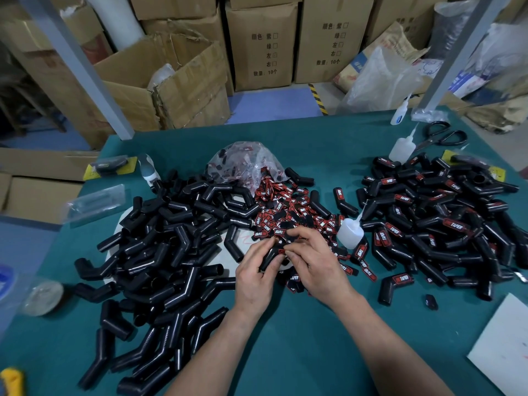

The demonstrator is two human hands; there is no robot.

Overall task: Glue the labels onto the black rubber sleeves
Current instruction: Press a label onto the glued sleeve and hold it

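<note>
My left hand grips a black rubber sleeve at the table's middle. My right hand pinches a small red and black label against the sleeve's upper end; the label is mostly hidden by my fingers. A heap of loose red and black labels lies just beyond my hands, spilling from a clear bag. Bare black sleeves are piled on the left. Sleeves bearing labels are piled on the right. A white glue bottle stands right of my hands.
The table is covered in green cloth. Two more glue bottles and black scissors sit at the back right. A white sheet lies at the front right. Cardboard boxes stand behind the table.
</note>
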